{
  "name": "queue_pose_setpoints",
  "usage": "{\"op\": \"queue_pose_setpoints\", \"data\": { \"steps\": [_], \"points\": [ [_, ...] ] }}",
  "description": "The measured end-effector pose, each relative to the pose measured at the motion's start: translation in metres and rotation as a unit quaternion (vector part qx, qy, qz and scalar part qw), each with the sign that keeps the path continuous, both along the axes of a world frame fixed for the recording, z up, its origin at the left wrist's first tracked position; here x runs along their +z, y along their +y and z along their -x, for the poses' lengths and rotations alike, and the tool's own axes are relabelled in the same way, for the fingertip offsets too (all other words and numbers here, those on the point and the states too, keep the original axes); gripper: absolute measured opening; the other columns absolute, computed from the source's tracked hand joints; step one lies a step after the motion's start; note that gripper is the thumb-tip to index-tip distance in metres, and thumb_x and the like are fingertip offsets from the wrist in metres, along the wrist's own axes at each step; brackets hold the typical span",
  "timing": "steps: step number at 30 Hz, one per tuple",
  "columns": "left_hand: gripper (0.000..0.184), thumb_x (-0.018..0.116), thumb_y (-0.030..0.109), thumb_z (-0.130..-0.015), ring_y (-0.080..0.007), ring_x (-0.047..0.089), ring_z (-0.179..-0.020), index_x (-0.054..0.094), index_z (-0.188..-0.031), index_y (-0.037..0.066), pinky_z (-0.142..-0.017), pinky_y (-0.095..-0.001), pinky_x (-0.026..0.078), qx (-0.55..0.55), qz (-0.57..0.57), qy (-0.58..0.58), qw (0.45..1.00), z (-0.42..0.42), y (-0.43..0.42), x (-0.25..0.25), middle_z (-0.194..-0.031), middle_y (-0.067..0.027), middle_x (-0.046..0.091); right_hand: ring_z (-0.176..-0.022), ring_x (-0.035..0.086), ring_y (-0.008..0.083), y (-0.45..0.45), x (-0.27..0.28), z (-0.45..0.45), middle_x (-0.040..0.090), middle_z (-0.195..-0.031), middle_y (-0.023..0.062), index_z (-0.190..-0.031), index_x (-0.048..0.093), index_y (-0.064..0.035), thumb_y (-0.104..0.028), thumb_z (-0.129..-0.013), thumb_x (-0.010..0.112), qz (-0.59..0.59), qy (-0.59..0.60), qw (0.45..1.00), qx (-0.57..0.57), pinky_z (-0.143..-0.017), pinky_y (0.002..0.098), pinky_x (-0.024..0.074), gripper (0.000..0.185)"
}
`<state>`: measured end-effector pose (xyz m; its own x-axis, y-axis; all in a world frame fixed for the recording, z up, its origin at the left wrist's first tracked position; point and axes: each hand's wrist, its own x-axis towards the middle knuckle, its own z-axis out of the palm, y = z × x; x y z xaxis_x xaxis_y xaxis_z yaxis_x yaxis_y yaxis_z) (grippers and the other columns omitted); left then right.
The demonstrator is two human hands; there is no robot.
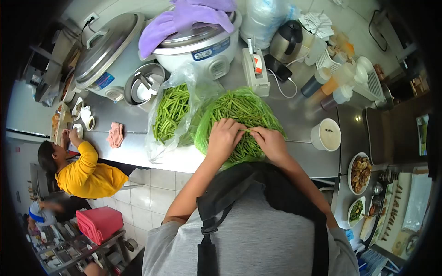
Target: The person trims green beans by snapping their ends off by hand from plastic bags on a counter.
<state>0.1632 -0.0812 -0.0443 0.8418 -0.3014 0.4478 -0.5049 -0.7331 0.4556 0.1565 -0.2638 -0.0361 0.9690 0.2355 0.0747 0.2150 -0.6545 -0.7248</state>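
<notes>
My left hand [224, 137] and my right hand [270, 141] meet over a green plastic bag [200, 133] heaped with long green beans [239, 105]. The fingertips of both hands pinch a short length of green bean [248, 130] held between them. Both hands are closed, just above the pile. To the left stands a clear plastic bag [154, 133] with cut green bean pieces [171, 112] inside. My fingers partly hide the beans beneath them.
Two large rice cookers [108, 50] [193, 53] stand at the back, one under a purple cloth [184, 25]. A metal pot [146, 76], power strip [256, 76], sauce bottles [329, 85] and white tub [326, 135] surround the bags. A person in yellow [87, 172] sits at left.
</notes>
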Motion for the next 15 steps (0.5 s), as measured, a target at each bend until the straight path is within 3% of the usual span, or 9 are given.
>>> {"op": "queue_pose_setpoints", "data": {
  "steps": [4, 6, 8, 10, 12, 15],
  "points": [
    [0.015, 0.068, 0.015, -0.076, -0.0254, 0.055, -0.084, 0.068, -0.091, 0.013, -0.073, -0.037, 0.042, -0.007, 0.038, -0.027, 0.999, 0.003, 0.003, -0.001, -0.083, -0.0049, 0.058, -0.072, 0.063, 0.035, -0.007, -0.008, -0.004, 0.064, -0.078, 0.0169, -0.093, 0.064, -0.0063, -0.024, -0.09, 0.056, 0.039, 0.042, 0.998, 0.032, -0.062, 0.0399, 0.0475, 0.02],
    [0.019, 0.068, 0.016, -0.076, -0.0257, 0.055, -0.085, 0.069, -0.095, 0.013, -0.074, -0.0377, 0.042, -0.004, 0.048, -0.03, 0.998, 0.005, 0.006, -0.003, -0.084, -0.0053, 0.059, -0.066, 0.063, 0.0285, -0.006, -0.001, -0.002, 0.065, -0.074, 0.0132, -0.09, 0.063, -0.0035, -0.025, -0.092, 0.055, -0.072, 0.079, 0.993, 0.045, -0.061, 0.0374, 0.0464, 0.023],
    [0.022, 0.068, 0.02, -0.077, -0.0254, 0.055, -0.085, 0.068, -0.097, 0.013, -0.075, -0.0378, 0.043, 0.006, 0.069, -0.031, 0.997, 0.006, 0.008, -0.007, -0.086, -0.0052, 0.058, -0.056, 0.054, 0.0171, -0.008, -0.005, -0.005, 0.059, -0.067, 0.0033, -0.085, 0.061, -0.0033, -0.023, -0.093, 0.053, -0.098, 0.074, 0.99, 0.07, -0.056, 0.0319, 0.0427, 0.023],
    [0.018, 0.065, 0.021, -0.08, -0.0247, 0.054, -0.085, 0.068, -0.096, 0.014, -0.075, -0.0371, 0.043, 0.022, 0.081, -0.042, 0.996, 0.01, 0.012, -0.008, -0.086, -0.0045, 0.055, -0.051, 0.039, 0.0067, -0.012, -0.001, -0.009, 0.045, -0.063, -0.0053, -0.084, 0.058, -0.0055, -0.022, -0.094, 0.052, -0.132, 0.236, 0.962, 0.025, -0.048, 0.0238, 0.0343, 0.02],
    [0.017, 0.064, 0.021, -0.081, -0.0255, 0.054, -0.084, 0.067, -0.096, 0.014, -0.074, -0.0374, 0.043, 0.044, 0.114, -0.04, 0.992, 0.012, 0.014, -0.011, -0.086, -0.0053, 0.055, -0.05, 0.031, 0.0008, -0.006, 0.004, -0.015, 0.034, -0.062, -0.0088, -0.088, 0.056, -0.0075, -0.023, -0.096, 0.051, -0.227, 0.326, 0.917, 0.021, -0.045, 0.0185, 0.0251, 0.018],
    [0.015, 0.062, 0.019, -0.083, -0.0276, 0.055, -0.083, 0.066, -0.096, 0.012, -0.073, -0.0387, 0.044, 0.047, 0.163, -0.03, 0.985, 0.011, 0.01, -0.015, -0.087, -0.0071, 0.055, -0.05, 0.028, -0.0011, 0.004, 0.003, -0.02, 0.031, -0.06, -0.0097, -0.092, 0.054, -0.0076, -0.025, -0.097, 0.051, -0.318, 0.31, 0.895, 0.042, -0.044, 0.0166, 0.0212, 0.019]
  ]
}}
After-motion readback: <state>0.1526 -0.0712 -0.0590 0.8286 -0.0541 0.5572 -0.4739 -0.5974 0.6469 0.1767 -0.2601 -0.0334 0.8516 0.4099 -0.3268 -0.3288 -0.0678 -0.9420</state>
